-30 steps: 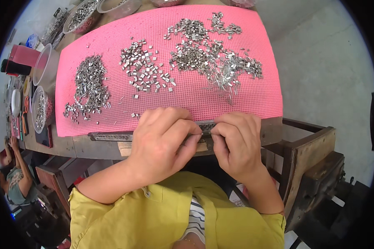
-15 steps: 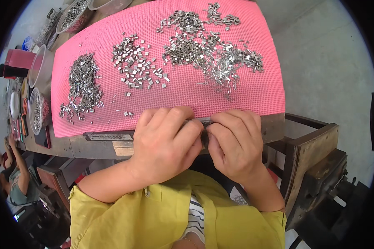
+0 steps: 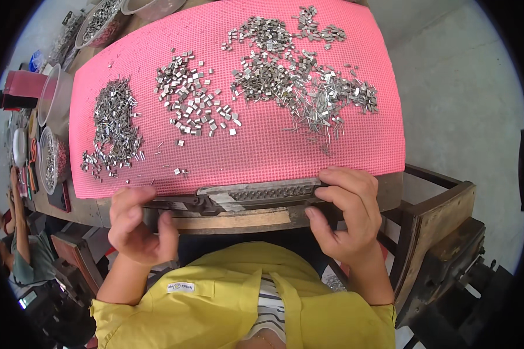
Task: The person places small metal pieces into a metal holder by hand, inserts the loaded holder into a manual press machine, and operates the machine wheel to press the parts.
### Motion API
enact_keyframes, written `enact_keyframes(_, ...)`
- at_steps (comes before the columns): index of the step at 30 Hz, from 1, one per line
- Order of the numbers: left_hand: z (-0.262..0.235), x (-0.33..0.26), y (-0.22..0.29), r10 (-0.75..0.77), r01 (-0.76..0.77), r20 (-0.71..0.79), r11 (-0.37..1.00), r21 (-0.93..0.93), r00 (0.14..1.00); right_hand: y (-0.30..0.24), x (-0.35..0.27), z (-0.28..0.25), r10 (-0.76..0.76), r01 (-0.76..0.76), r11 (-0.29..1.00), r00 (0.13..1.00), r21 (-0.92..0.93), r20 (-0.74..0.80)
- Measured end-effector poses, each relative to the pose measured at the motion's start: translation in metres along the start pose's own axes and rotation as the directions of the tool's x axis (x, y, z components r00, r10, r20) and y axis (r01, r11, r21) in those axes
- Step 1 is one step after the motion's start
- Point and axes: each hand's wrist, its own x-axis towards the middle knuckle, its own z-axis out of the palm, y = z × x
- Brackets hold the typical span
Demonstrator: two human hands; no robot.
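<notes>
A: Item one, dark metal bar [image 3: 262, 195] — where do we list it?
B: On the bench [image 3: 392, 189], between our left hand [image 3: 137, 230] and right hand [image 3: 352, 218]; long axis left to right, spanning from one set of fingers to the other.
A: Nearer hand?
B: The right, its fingertips at the bar's right end; contact we cannot tell.
A: Condition of fingers?
B: Left: thumb and forefinger wide apart, nothing seen between. Right: parted about the bar's end, no firm grip visible.
A: Containers?
B: All left of the left fingers or beyond them. Near tub [image 3: 62, 160]: small metal pieces. Far tub [image 3: 112, 34]: metal pieces likewise. Pale tub [image 3: 55, 96] between these — contents we cannot make out.
</notes>
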Motion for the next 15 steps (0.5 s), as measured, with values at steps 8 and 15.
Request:
enact_keyframes(8,-0.009,-0.017,-0.002,-0.003,0.006,-0.155,1.0,0.019,0.988,0.0,-0.007,-0.009,0.053,-0.053,0.998,0.998,-0.024,0.028)
enact_keyframes(15,-0.046,-0.044,-0.022,-0.324,0.387,-0.481,0.921,0.035,0.815,-0.007,-0.002,-0.018,0.101,-0.086,0.988,0.988,-0.126,0.12)
